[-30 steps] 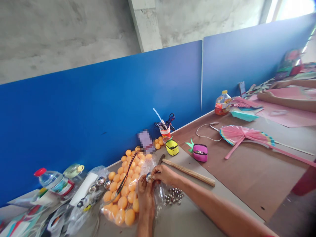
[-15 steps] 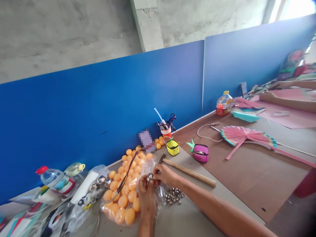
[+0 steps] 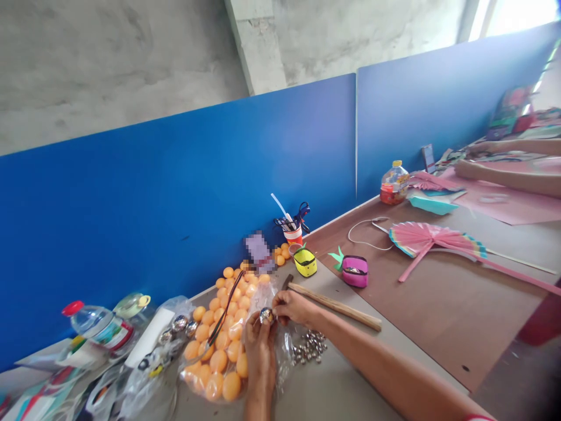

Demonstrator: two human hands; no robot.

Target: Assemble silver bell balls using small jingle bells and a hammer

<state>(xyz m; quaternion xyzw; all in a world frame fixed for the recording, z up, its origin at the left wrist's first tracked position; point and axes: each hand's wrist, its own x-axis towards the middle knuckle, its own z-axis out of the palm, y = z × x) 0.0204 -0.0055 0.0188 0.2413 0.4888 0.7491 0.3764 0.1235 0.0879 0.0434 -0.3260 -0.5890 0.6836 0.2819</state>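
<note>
My left hand (image 3: pixel 258 345) and my right hand (image 3: pixel 293 307) meet over the table, both pinching a small silver bell (image 3: pixel 265 316) between their fingertips. Under and just right of the hands lies a pile of several more silver bells (image 3: pixel 309 346) on clear plastic. Left of the hands a clear bag of orange ping-pong balls (image 3: pixel 221 339) spills across the table, with a dark cord lying over it.
A wooden-handled hammer (image 3: pixel 335 305), a yellow pouch (image 3: pixel 305 261), a pink pouch (image 3: pixel 355 271) and a cup of pens (image 3: pixel 293 231) lie beyond. A water bottle (image 3: pixel 99 324) and packets sit left. A pink paper fan (image 3: pixel 427 240) and another person's arms (image 3: pixel 508 175) are far right.
My hands stay together on the bell, turning it slightly; the silver bell now shows more plainly between the fingertips. The camera shifted a little.
</note>
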